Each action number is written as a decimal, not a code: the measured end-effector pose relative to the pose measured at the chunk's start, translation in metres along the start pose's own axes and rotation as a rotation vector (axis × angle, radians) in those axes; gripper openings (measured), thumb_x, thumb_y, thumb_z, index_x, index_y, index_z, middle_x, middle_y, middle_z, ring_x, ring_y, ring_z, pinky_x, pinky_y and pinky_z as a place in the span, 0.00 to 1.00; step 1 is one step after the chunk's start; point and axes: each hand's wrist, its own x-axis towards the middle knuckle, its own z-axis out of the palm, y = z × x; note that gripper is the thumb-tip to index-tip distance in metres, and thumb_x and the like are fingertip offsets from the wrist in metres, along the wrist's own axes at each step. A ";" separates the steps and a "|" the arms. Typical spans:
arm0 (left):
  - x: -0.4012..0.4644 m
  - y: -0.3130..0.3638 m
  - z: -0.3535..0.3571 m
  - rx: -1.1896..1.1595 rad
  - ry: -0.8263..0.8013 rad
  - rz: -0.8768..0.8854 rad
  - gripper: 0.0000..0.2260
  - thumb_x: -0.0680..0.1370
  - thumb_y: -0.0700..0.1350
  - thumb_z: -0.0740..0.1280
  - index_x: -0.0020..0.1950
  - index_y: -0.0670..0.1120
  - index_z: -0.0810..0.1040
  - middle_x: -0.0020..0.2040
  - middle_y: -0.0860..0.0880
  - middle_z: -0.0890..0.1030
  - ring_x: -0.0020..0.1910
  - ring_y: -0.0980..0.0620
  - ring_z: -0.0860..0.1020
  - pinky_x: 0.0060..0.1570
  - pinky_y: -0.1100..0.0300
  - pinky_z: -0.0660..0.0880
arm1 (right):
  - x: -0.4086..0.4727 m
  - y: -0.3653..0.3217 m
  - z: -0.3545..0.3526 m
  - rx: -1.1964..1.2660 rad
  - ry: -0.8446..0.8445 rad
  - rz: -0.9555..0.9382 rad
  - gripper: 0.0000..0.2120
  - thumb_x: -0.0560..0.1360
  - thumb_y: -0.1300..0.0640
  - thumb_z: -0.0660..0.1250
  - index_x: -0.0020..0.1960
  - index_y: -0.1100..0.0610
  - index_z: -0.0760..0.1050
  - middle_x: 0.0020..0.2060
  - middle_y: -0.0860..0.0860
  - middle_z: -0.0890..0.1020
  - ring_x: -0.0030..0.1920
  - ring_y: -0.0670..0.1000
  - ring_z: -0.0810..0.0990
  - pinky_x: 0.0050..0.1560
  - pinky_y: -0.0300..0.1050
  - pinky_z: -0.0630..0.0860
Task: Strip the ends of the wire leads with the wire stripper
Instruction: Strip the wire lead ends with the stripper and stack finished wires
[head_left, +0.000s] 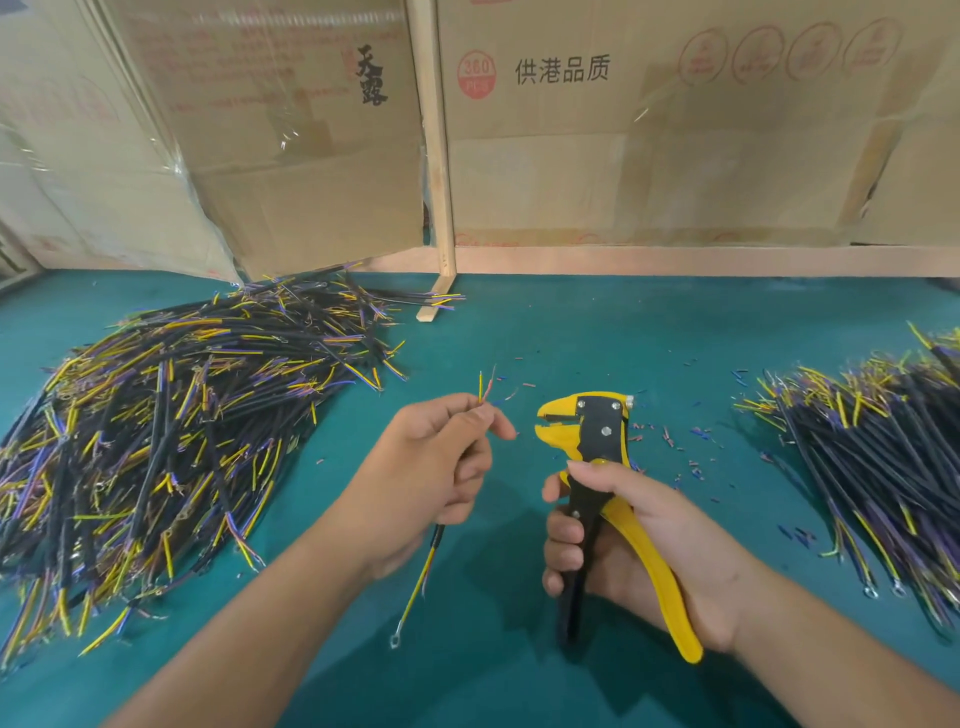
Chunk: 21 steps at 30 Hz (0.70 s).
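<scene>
My left hand (436, 467) pinches one wire lead (423, 571) between thumb and fingers. Its thin yellow and red ends stick up above my fingers, and its black sheath with a ring terminal hangs below my palm. My right hand (623, 535) grips the handles of the yellow and black wire stripper (597, 431), held upright. The stripper's jaws point left toward the lead's ends, a short gap away from them.
A big heap of wire leads (171, 436) covers the green table (571, 332) on the left. Another pile of leads (883, 457) lies on the right. Small insulation scraps (691, 457) are scattered near the stripper. Cardboard boxes (675, 130) and a wooden post (436, 156) stand behind.
</scene>
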 end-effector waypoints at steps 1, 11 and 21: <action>0.000 0.000 0.000 -0.014 -0.005 -0.003 0.15 0.85 0.44 0.58 0.43 0.47 0.80 0.29 0.50 0.62 0.24 0.54 0.55 0.22 0.68 0.56 | 0.000 0.000 0.000 0.006 0.006 0.001 0.16 0.69 0.48 0.77 0.47 0.58 0.79 0.32 0.54 0.71 0.31 0.56 0.72 0.41 0.55 0.76; 0.003 0.000 -0.002 -0.056 -0.029 0.041 0.16 0.85 0.43 0.55 0.40 0.46 0.76 0.26 0.48 0.64 0.21 0.51 0.59 0.22 0.64 0.62 | -0.001 -0.005 0.006 0.038 0.028 0.054 0.16 0.66 0.48 0.79 0.44 0.59 0.80 0.32 0.54 0.70 0.31 0.55 0.71 0.40 0.53 0.76; 0.004 -0.009 0.007 0.092 0.053 0.165 0.16 0.81 0.49 0.56 0.34 0.49 0.73 0.22 0.50 0.62 0.21 0.53 0.55 0.23 0.65 0.57 | -0.009 -0.010 0.014 0.040 0.032 0.050 0.13 0.71 0.49 0.73 0.44 0.60 0.79 0.33 0.55 0.70 0.31 0.55 0.70 0.40 0.53 0.75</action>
